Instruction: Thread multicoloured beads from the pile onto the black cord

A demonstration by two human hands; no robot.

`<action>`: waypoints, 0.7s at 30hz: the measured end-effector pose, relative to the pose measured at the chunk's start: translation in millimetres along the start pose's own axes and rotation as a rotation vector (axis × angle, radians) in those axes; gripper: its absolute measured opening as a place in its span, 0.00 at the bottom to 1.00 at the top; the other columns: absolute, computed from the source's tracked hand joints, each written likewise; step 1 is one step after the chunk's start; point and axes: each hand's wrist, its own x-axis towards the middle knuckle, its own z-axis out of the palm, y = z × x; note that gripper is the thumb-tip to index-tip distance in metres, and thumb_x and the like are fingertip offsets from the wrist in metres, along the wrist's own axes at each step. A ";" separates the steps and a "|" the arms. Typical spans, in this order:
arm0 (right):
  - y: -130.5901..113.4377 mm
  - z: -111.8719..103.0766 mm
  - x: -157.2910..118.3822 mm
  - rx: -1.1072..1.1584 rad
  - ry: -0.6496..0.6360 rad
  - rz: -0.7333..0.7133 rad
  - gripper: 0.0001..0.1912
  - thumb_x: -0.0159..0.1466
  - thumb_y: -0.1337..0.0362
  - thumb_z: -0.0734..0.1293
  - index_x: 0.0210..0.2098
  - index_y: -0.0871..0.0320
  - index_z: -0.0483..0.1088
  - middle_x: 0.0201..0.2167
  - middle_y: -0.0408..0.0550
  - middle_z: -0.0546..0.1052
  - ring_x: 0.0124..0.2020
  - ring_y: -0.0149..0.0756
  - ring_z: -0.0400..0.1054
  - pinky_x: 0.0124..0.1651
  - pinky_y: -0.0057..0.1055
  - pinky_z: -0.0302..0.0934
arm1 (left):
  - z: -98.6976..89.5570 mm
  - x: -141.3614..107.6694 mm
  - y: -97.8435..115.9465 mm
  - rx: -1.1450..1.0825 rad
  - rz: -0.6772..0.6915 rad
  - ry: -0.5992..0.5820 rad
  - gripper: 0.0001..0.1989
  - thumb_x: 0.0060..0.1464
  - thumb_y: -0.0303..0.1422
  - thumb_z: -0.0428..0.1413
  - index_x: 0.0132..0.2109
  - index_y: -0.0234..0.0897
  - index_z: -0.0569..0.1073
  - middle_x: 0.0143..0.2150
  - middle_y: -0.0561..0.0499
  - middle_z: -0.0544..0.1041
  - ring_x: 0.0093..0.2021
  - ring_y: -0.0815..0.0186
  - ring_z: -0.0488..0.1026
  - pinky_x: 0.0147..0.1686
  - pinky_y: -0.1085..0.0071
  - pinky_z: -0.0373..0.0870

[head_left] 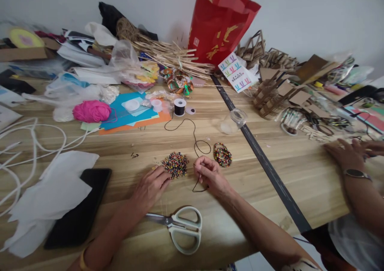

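Note:
A heap of small multicoloured beads (175,165) lies on the wooden table. At its left edge is my left hand (153,183), closed, with its fingertips bent down among the beads; whatever they pinch is hidden. My right hand (208,173) is just right of the heap, thumb and forefinger closed on a thin black cord (195,133). One end of the cord hangs in a loop below the fingers, and the rest winds back to a white spool (180,107) of black cord. Beaded bracelets (223,155) lie beyond my right hand. White-handled scissors (184,227) rest nearer to me.
To the left lie a black tablet-like slab (81,211), white paper (57,191) and white cables (33,143). A clear plastic cup (234,121) lies by the dark strip (264,163). Craft supplies and a red bag (220,23) line the wall. Another person's hand (348,153) is at right.

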 end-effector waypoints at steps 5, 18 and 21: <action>0.9 -0.6 0.3 -0.016 -0.017 -0.004 0.14 0.56 0.56 0.72 0.27 0.60 0.68 0.18 0.38 0.66 0.16 0.22 0.56 0.18 0.17 0.52 | -0.5 3.0 2.1 0.017 0.067 0.036 0.12 0.61 0.27 0.48 0.35 0.35 0.75 0.32 0.49 0.74 0.34 0.64 0.71 0.37 0.67 0.69; -12.3 -10.4 1.9 -0.055 -0.044 -0.027 0.13 0.56 0.58 0.71 0.28 0.60 0.68 0.19 0.39 0.67 0.17 0.23 0.57 0.19 0.18 0.53 | 3.8 3.6 1.0 0.062 0.097 0.024 0.13 0.62 0.27 0.46 0.33 0.35 0.74 0.31 0.49 0.73 0.35 0.63 0.70 0.40 0.66 0.67; -16.2 -11.5 3.3 -0.054 -0.037 -0.035 0.13 0.55 0.57 0.72 0.27 0.60 0.68 0.19 0.39 0.67 0.17 0.23 0.56 0.18 0.18 0.52 | 4.1 4.1 1.1 0.086 0.102 0.033 0.13 0.62 0.27 0.47 0.33 0.35 0.74 0.31 0.49 0.73 0.34 0.62 0.70 0.39 0.65 0.67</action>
